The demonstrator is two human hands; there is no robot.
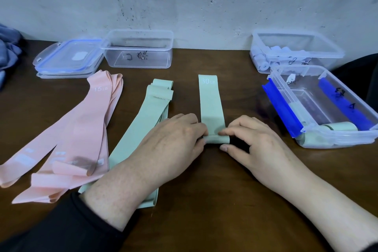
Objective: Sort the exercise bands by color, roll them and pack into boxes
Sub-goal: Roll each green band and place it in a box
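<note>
both hands, left hand point(176, 139) and right hand point(251, 141), pinch the near end of a green band point(211, 102) lying flat on the table point(214, 200), starting its roll, which next needs steady, even turns away from the person

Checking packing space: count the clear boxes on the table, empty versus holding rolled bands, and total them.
Empty box: 1
Boxes holding rolled bands: 2, the far box and the blue-clipped box
Total: 3
</note>
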